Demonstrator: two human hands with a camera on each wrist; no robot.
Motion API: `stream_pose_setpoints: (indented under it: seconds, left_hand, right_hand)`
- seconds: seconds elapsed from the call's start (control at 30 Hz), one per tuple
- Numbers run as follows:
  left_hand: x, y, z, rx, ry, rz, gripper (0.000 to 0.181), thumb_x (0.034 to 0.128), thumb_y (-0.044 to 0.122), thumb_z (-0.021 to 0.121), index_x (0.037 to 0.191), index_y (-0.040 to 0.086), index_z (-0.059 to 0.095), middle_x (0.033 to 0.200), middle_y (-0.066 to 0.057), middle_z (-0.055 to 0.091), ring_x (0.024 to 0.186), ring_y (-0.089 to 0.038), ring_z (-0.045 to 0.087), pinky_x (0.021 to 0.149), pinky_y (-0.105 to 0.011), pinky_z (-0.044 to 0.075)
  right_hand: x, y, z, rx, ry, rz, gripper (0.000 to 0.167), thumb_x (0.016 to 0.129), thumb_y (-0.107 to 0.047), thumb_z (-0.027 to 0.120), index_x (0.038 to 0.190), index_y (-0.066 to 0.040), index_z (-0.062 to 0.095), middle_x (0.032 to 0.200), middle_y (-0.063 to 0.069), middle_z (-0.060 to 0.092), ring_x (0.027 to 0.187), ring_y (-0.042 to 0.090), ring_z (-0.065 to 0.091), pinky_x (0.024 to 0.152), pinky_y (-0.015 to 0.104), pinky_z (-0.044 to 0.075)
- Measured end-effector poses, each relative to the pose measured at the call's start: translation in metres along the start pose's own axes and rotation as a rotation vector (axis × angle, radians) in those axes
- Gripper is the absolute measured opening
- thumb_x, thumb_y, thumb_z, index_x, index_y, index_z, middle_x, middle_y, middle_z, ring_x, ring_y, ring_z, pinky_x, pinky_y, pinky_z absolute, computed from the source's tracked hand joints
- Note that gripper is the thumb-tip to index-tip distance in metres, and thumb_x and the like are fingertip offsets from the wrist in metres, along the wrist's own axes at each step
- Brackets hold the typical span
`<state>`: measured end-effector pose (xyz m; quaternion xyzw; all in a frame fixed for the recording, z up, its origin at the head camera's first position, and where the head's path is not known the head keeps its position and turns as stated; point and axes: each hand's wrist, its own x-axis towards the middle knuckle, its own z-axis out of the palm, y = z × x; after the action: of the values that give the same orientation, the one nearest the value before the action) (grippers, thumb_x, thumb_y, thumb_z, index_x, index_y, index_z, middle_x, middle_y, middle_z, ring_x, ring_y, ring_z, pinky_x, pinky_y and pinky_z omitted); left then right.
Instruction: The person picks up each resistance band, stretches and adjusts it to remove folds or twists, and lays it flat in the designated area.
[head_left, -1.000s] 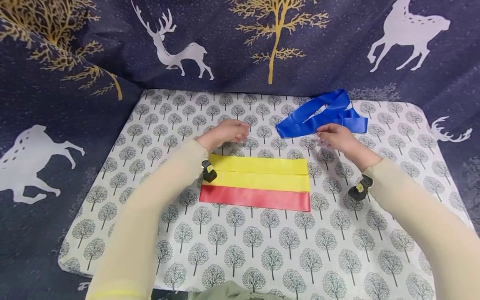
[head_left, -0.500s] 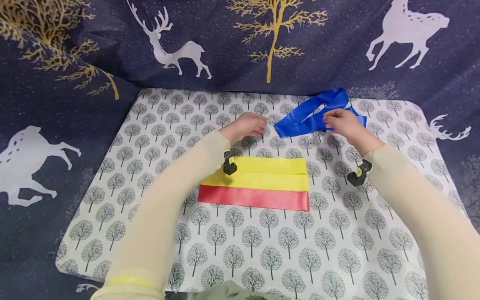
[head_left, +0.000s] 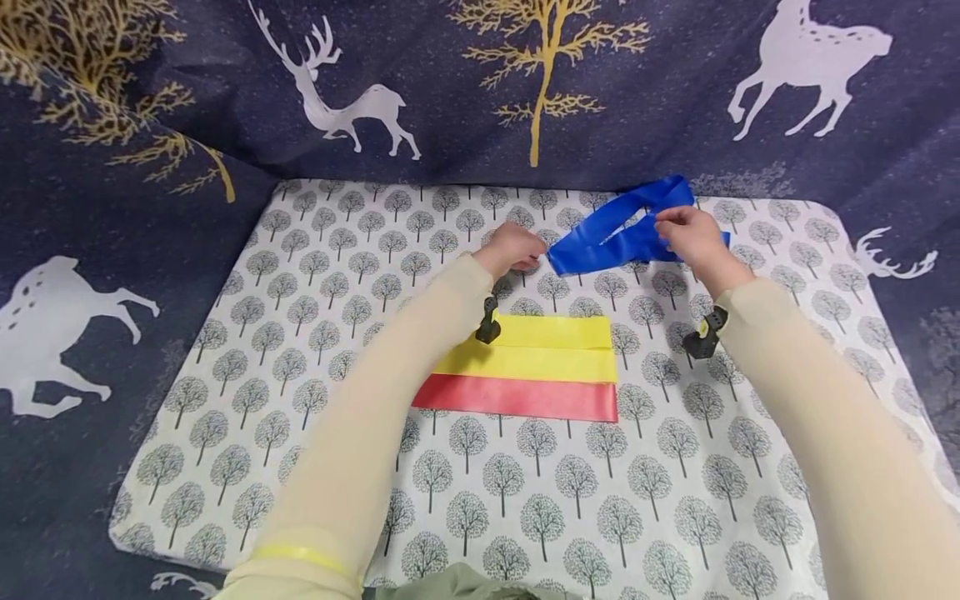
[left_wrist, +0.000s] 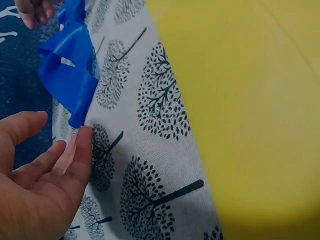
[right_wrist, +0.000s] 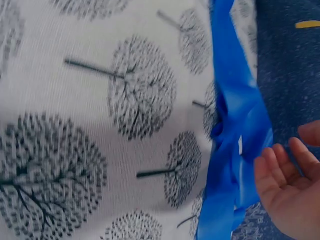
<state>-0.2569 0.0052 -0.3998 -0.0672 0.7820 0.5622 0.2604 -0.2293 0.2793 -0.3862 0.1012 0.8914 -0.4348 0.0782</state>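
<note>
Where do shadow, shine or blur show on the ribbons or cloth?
Head: soft shadow on part of the yellow ribbon; left wrist: that ribbon darkens toward the lower right corner; right wrist: pale sheen on the blue ribbon, white cloth's tree print slightly blurred.

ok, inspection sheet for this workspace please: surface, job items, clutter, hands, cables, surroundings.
Surface: white cloth with dark tree print.
Job items: blue ribbon, loosely looped near the far edge; yellow bands lying flat, partly under the left forearm in the head view; red strip along their near side.
Clutter: nothing seen.
Left hand: thumb apart from fingers, at the blue ribbon's end; contact unclear.
Right hand: by the blue ribbon, not gripping it.
Cables: nothing seen.
Surroundings: dark blue backdrop, white deer and gold trees.
</note>
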Motion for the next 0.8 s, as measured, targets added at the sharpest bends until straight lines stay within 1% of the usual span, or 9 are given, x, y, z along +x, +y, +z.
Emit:
stream_pose_setpoints:
  seconds: [0.07, 0.13, 0.27, 0.33, 0.43, 0.5, 0.57, 0.7, 0.8]
  left_hand:
    - [0.001, 0.000, 0.001, -0.004, 0.005, -0.005, 0.012, 0.0922, 0.001, 0.060, 0.102, -0.004, 0.065, 0.094, -0.016, 0.069, 0.067, -0.015, 0.060, 0.101, -0.041, 0.060]
    - [0.001, 0.000, 0.003, -0.012, -0.011, -0.007, 0.016, 0.0932, 0.000, 0.062, 0.106, -0.007, 0.068, 0.085, -0.013, 0.066, 0.066, -0.015, 0.059, 0.102, -0.040, 0.060]
    - [-0.001, 0.000, 0.006, -0.012, -0.070, -0.010, 0.030, 0.0970, 0.002, 0.063, 0.123, -0.013, 0.065, 0.090, -0.015, 0.067, 0.067, -0.016, 0.060, 0.105, -0.041, 0.058]
    - [-0.002, 0.000, 0.009, 0.006, -0.082, -0.013, 0.030, 0.0987, 0.004, 0.063, 0.124, -0.013, 0.064, 0.097, -0.017, 0.067, 0.067, -0.016, 0.060, 0.105, -0.041, 0.058]
    - [0.000, -0.001, 0.015, 0.022, -0.065, -0.020, 0.031, 0.0992, 0.008, 0.065, 0.123, -0.011, 0.065, 0.107, -0.022, 0.071, 0.065, -0.014, 0.060, 0.099, -0.038, 0.061]
    - [0.001, -0.001, 0.019, 0.024, -0.040, -0.029, 0.031, 0.0983, 0.009, 0.067, 0.123, -0.010, 0.066, 0.111, -0.023, 0.073, 0.062, -0.013, 0.061, 0.090, -0.033, 0.064]
    - [0.006, -0.002, 0.023, 0.045, 0.001, -0.033, 0.028, 0.0964, 0.009, 0.069, 0.118, -0.008, 0.069, 0.107, -0.022, 0.076, 0.057, -0.011, 0.061, 0.077, -0.028, 0.065]
    - [0.018, -0.004, 0.029, 0.133, 0.099, -0.028, 0.016, 0.0917, 0.007, 0.075, 0.102, -0.005, 0.074, 0.083, -0.015, 0.077, 0.048, -0.010, 0.060, 0.054, -0.021, 0.059]
    - [0.023, -0.005, 0.031, 0.211, 0.132, -0.021, 0.016, 0.0911, 0.006, 0.076, 0.103, -0.004, 0.074, 0.081, -0.014, 0.077, 0.046, -0.009, 0.059, 0.051, -0.020, 0.058]
  right_hand:
    - [0.003, 0.001, -0.001, -0.001, 0.042, -0.017, 0.046, 0.106, -0.024, 0.047, 0.141, 0.006, 0.052, 0.123, 0.009, 0.061, 0.087, -0.003, 0.053, 0.072, 0.008, 0.046]
    - [0.006, 0.003, -0.002, 0.016, 0.064, -0.029, 0.044, 0.105, -0.022, 0.049, 0.139, 0.007, 0.053, 0.107, -0.005, 0.063, 0.082, -0.006, 0.052, 0.069, 0.006, 0.046]
    - [0.010, 0.008, -0.007, 0.051, 0.072, -0.029, 0.042, 0.104, -0.019, 0.050, 0.137, 0.008, 0.053, 0.090, -0.022, 0.054, 0.079, -0.009, 0.051, 0.072, 0.009, 0.050]
    - [0.012, 0.010, -0.008, 0.047, 0.066, -0.015, 0.043, 0.105, -0.020, 0.050, 0.137, 0.007, 0.052, 0.094, -0.019, 0.055, 0.081, -0.009, 0.051, 0.077, 0.011, 0.052]
    - [0.014, 0.012, -0.011, 0.015, 0.051, -0.002, 0.044, 0.105, -0.021, 0.048, 0.139, 0.007, 0.051, 0.109, -0.003, 0.060, 0.083, -0.008, 0.050, 0.080, 0.013, 0.052]
    - [0.016, 0.014, -0.013, -0.008, 0.039, 0.010, 0.045, 0.106, -0.022, 0.048, 0.140, 0.007, 0.050, 0.119, 0.007, 0.060, 0.085, -0.007, 0.049, 0.078, 0.012, 0.051]
    - [0.018, 0.015, -0.015, -0.016, 0.033, 0.019, 0.046, 0.106, -0.023, 0.047, 0.141, 0.007, 0.050, 0.124, 0.012, 0.058, 0.086, -0.007, 0.048, 0.078, 0.012, 0.050]
    - [0.025, 0.017, -0.017, 0.020, 0.037, 0.045, 0.047, 0.106, -0.026, 0.047, 0.142, 0.004, 0.049, 0.120, 0.005, 0.058, 0.093, -0.003, 0.052, 0.092, 0.022, 0.055]
    - [0.029, 0.018, -0.018, 0.056, 0.038, 0.068, 0.047, 0.106, -0.027, 0.046, 0.143, 0.002, 0.048, 0.118, 0.000, 0.057, 0.100, 0.002, 0.054, 0.106, 0.034, 0.053]
